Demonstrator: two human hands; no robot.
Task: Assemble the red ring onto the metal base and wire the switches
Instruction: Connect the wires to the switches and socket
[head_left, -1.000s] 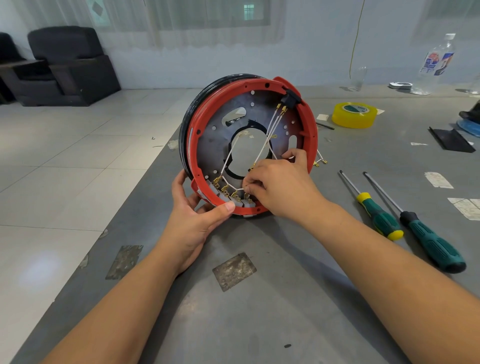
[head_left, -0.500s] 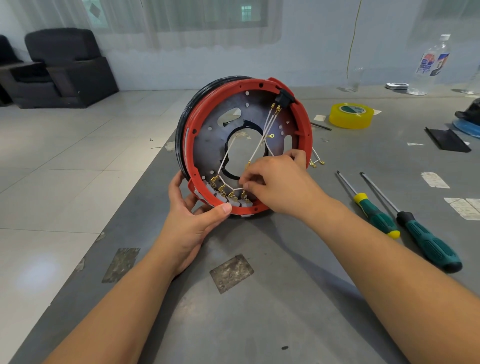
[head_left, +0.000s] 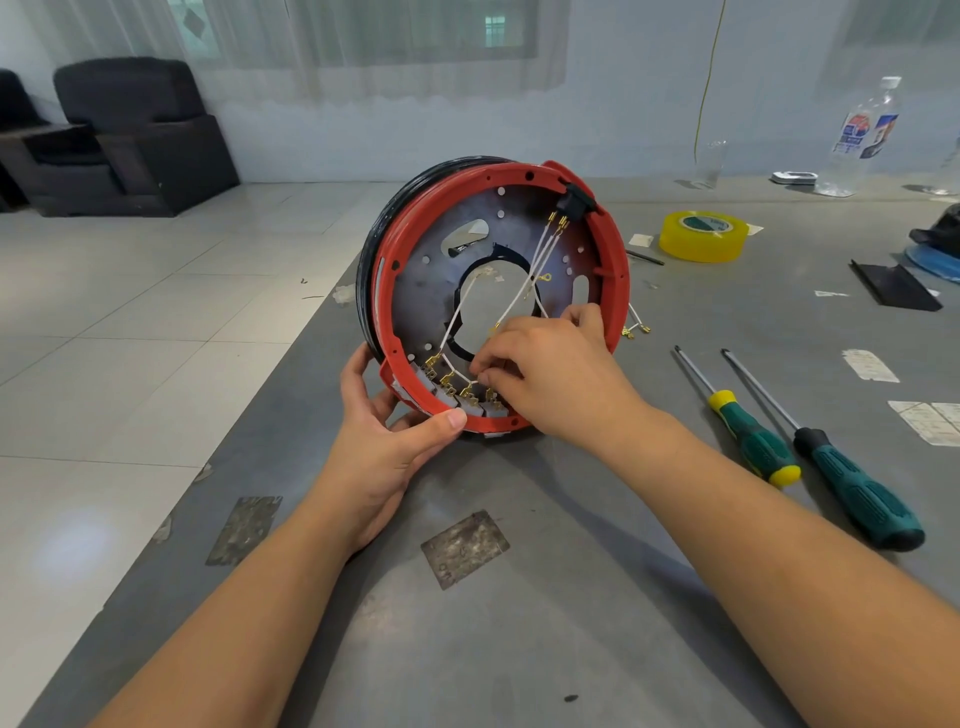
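I am working in what looks like a small, makeshift workshop set up in a plain room. My grey surface (head_left: 519, 623) is scuffed and patched with tape residue, and on it lie two screwdrivers (head_left: 748, 436), a roll of yellow tape (head_left: 702, 236), scraps of paper (head_left: 868, 365) and a plastic bottle (head_left: 860, 137). Past the edge I see a pale tiled floor (head_left: 130, 322), a dark armchair (head_left: 135, 135) against the wall, and sheer curtains (head_left: 374, 47) over the window, so it feels more like a converted living space than a factory.
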